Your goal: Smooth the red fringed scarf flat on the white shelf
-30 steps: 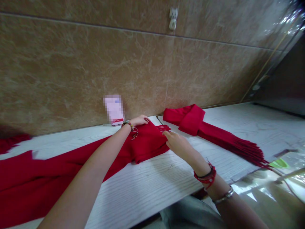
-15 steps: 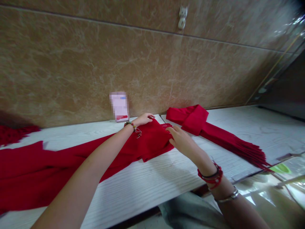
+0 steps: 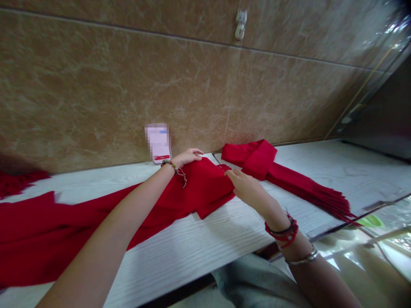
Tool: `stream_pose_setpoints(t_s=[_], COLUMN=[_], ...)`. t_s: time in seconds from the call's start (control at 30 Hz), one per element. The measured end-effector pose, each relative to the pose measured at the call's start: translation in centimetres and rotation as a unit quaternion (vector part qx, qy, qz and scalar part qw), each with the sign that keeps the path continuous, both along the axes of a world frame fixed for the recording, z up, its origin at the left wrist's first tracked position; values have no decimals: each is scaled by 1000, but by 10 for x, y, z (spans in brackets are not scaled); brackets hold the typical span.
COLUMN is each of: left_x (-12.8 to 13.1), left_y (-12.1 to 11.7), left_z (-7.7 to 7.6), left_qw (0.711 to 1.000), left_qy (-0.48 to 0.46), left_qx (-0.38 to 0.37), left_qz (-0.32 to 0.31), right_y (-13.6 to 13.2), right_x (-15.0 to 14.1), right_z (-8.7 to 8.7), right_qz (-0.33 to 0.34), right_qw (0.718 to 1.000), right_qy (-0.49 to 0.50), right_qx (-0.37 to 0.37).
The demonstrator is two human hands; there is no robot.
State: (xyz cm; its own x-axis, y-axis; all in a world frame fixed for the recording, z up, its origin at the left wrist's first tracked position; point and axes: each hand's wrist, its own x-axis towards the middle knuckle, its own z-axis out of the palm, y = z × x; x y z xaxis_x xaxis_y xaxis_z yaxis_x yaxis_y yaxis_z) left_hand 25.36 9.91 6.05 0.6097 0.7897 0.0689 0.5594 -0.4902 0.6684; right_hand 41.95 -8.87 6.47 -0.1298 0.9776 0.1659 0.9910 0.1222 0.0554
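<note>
A long red scarf lies partly folded across the white table, its fringe showing near the right end. My left hand rests at the scarf's far edge, its fingers stretched out and nearly flat. At the fringed end, my right hand pinches the scarf between thumb and fingers. A second red scarf, folded over itself with its fringe spread toward the front edge, lies to the right of my right hand.
A phone, its screen blurred, leans against the brown tiled wall. More red fringe lies at the far left. The white table ends close to my legs. A green dish sits beyond the edge at right.
My right hand has shifted slightly with the fringed end, and the folded part by it lies smoother. My left hand's fingers have straightened. The view has moved a little.
</note>
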Motion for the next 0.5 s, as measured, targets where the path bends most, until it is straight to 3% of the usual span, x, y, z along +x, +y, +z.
stream_pose_setpoints(t_s=[0.13,0.27,0.37,0.5], left_x=[12,12,-5,-39], left_y=[-11,-38,-86,-158], left_z=[-13,-4,0,-15], left_qw=[998,991,986,953], left_qy=[62,81,93,241], left_qx=[10,80,128,176], left_qz=[23,64,48,-42], right_y=[5,12,17,18], right_x=[3,11,16,17], right_z=[-11,-18,-20,-22], right_qz=[-1,11,38,59], right_qw=[997,999,999,998], right_qy=[-55,-17,9,-3], right_qx=[-50,-37,-35,-17])
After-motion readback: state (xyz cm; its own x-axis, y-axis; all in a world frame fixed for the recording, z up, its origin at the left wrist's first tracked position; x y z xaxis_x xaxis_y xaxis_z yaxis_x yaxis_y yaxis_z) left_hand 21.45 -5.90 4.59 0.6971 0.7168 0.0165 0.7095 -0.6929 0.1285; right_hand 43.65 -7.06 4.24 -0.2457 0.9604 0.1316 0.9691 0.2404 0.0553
